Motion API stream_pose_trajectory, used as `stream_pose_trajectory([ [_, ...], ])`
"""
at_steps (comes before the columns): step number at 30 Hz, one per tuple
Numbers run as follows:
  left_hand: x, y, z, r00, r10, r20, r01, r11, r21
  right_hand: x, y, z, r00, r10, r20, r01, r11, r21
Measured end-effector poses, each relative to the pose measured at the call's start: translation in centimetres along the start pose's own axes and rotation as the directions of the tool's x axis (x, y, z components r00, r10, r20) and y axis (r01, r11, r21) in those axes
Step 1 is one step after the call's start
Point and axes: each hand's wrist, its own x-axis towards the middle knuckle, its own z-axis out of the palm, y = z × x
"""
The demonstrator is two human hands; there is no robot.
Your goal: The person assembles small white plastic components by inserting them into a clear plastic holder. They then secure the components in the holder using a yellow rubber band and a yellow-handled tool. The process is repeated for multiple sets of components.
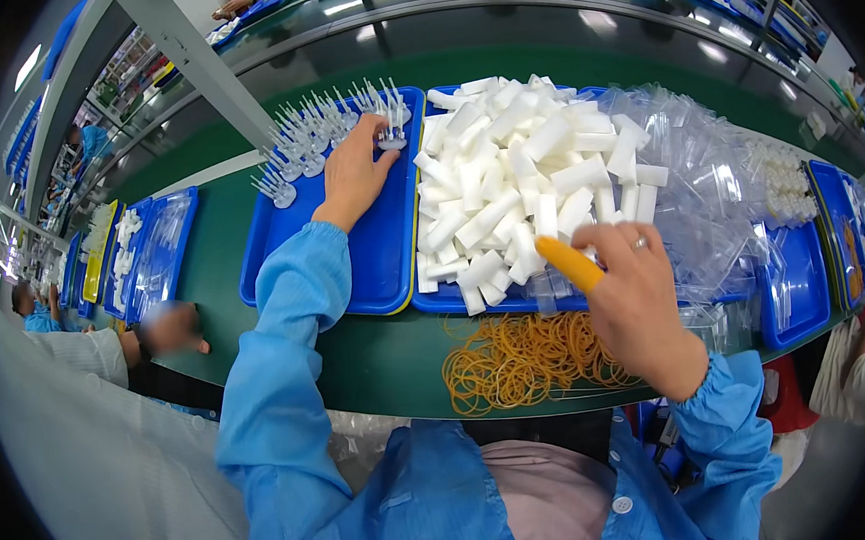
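Observation:
My left hand [354, 175] reaches into a blue tray [281, 250], its thumb and forefinger parted around a clear plastic piece [393, 142] with a round base and upright prongs. Several similar pronged pieces [308, 133] stand in rows along that tray's far side. Over the near right part of a heap of white blocks [515, 164] is my right hand [640, 301], fingers apart, with a yellow finger cot on one digit and a ring on another finger. The cot's tip is beside the blocks; what lies under the curled fingers is hidden.
A pile of tan rubber bands [529, 364] lies at the green table's near edge. Clear plastic sleeves [695, 151] are heaped on the right, beside another blue tray [795, 285]. At left, another person's blurred hand [171, 328] is near the table. A grey metal post [198, 66] rises behind.

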Motion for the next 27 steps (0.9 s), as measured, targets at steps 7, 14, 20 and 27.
stream_pose_trajectory([
  [7,-0.1,2.6,-1.5,0.986,0.103,-0.131,-0.102,0.995,0.014,1.9,1.8,1.7,0.993,-0.114,-0.016,0.112,0.987,-0.113],
  [14,-1.8,8.2,-4.6,0.963,-0.245,-0.115,0.064,0.617,-0.784,2.3,2.4,0.6,0.979,-0.115,-0.168,0.118,0.993,0.008],
  [20,-7.0,14.7,-8.4,0.949,-0.309,0.067,0.161,0.288,-0.944,1.5,0.7,-4.4,0.955,0.181,-0.235,-0.094,0.935,0.342],
  [27,-15.1,20.1,-10.5,0.981,-0.113,0.16,0.18,0.199,-0.963,-3.4,-0.8,-8.6,0.829,0.546,0.121,-0.246,0.162,0.956],
])
